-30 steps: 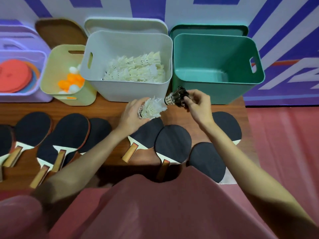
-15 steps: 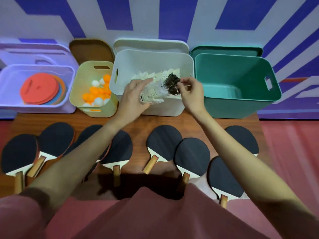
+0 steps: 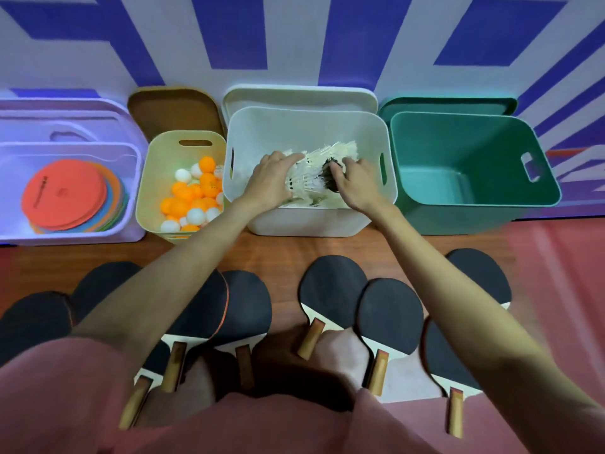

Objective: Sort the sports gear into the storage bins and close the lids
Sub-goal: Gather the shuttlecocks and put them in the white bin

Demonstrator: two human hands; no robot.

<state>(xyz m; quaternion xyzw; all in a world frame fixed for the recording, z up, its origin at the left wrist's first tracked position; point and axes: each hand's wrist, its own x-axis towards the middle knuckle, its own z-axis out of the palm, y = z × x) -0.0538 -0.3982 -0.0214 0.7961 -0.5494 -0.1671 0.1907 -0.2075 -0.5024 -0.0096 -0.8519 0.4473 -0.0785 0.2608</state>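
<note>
Wooden table (image 3: 281, 253) below me: my left hand (image 3: 270, 181) grips white shuttlecocks (image 3: 311, 168) inside the white bin (image 3: 309, 221) at 12 o'clock, my right hand (image 3: 355, 181) pinches a black one (image 3: 327, 173); paddles (image 3: 332, 286) at 6, green bin (image 3: 474, 211) at 2.

A sports or recreation room: a wall (image 3: 294, 37) painted in purple-and-white stripes rises beyond the hands, red flooring (image 3: 556, 273) lies to their right, and table-tennis paddles (image 3: 330, 290) crowd the wooden table (image 3: 281, 253).

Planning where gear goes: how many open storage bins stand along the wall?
4, in a row from left: lilac plastic bin, small yellow bin, white bin, green bin. More may lie outside the picture.
</note>
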